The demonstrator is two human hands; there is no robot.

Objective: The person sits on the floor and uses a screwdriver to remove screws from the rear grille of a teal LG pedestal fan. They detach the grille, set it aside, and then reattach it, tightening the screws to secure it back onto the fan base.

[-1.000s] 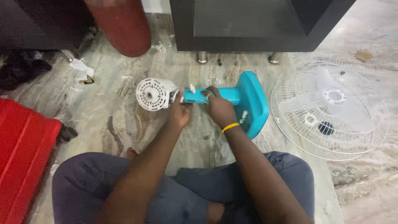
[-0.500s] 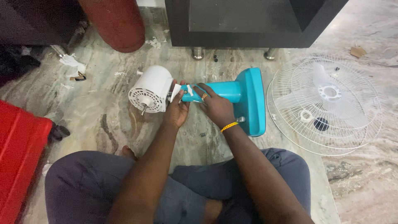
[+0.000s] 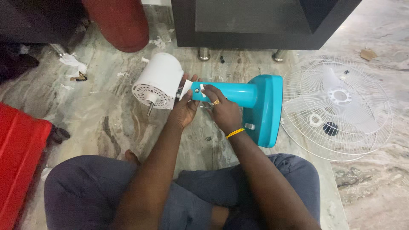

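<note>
Your left hand (image 3: 184,111) and right hand (image 3: 223,111) clamp the teal stand (image 3: 238,93) at the white motor housing (image 3: 156,81); grille (image 3: 336,106) already off, motor not yet separated.

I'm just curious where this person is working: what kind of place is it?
Probably a room in a home, not a workshop. The person sits cross-legged on a polished stone floor, beside a dark cabinet on short metal legs, with a taken-apart teal table fan and its white wire grille laid out.

The left hand (image 3: 184,111) covers the joint between the white motor (image 3: 157,81) and the teal stand (image 3: 238,96); the red case (image 3: 19,166) is cut off.
</note>
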